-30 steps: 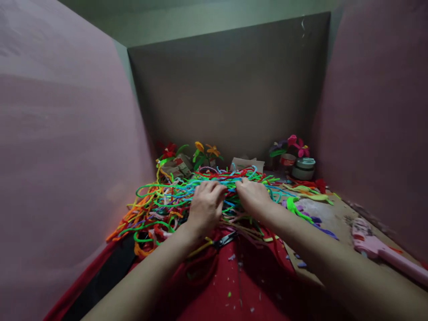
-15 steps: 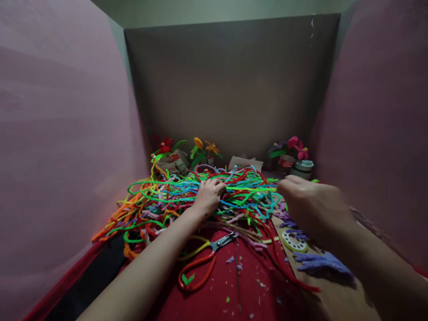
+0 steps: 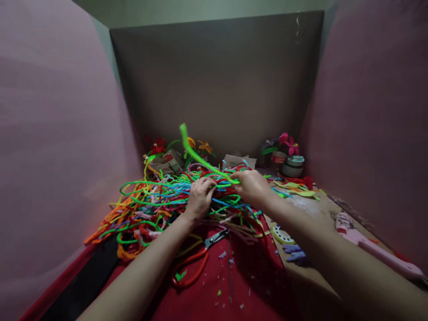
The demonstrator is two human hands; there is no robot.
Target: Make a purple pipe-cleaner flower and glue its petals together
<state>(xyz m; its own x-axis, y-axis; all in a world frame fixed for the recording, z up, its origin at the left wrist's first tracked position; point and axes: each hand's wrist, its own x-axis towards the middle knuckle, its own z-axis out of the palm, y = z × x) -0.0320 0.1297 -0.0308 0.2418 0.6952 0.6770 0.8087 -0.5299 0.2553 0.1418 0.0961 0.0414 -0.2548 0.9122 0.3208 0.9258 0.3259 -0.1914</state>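
A large tangled heap of multicoloured pipe cleaners (image 3: pixel 157 200) spreads across the middle. My right hand (image 3: pixel 252 185) is closed on a bright green pipe cleaner (image 3: pixel 202 161), whose free end rises up and to the left above the heap. Deep among the strands, my left hand (image 3: pixel 199 194) has its fingers curled over several pipe cleaners; its fingertips are partly hidden. Just below the heap lie scissors (image 3: pixel 190 268) with one red and one yellow handle, the blades pointing up and right.
A red cloth (image 3: pixel 247 285) with scraps lies in front. On a brown board (image 3: pixel 314 278) at right are a yellow-rimmed disc (image 3: pixel 282 233), purple pieces (image 3: pixel 294 252) and a pink tool (image 3: pixel 384 254). Fuzzy flowers (image 3: pixel 290 143) and a lidded jar (image 3: pixel 293 166) stand behind; pink walls rise on both sides.
My right hand has moved left toward my left hand, and the green pipe cleaner now sticks up out of the heap. My left hand stays on the pile. The view has shifted slightly.
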